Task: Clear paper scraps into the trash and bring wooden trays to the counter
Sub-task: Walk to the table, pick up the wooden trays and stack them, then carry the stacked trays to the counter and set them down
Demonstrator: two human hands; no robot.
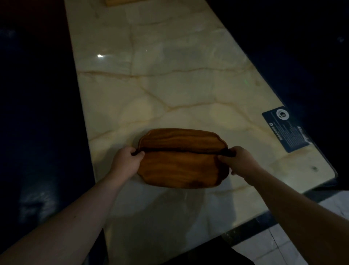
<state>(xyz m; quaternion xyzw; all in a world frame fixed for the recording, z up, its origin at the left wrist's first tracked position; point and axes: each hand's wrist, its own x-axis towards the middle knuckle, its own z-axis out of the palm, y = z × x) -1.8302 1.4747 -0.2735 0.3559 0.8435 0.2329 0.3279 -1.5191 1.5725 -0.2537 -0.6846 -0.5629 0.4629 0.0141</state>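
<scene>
Two wooden trays (pixel 181 158) sit stacked over the near middle of the marble counter (pixel 170 85), the upper one shifted toward the near side. The left hand (pixel 126 162) grips the stack's left end, fingers (pixel 138 154) curled over the rim. The right hand (pixel 239 160) grips the right end the same way, fingers (pixel 223 158) closed on the edge. A dark card (pixel 287 128) lies on the counter at the right edge. Another wooden piece (pixel 120 2) shows at the far end.
</scene>
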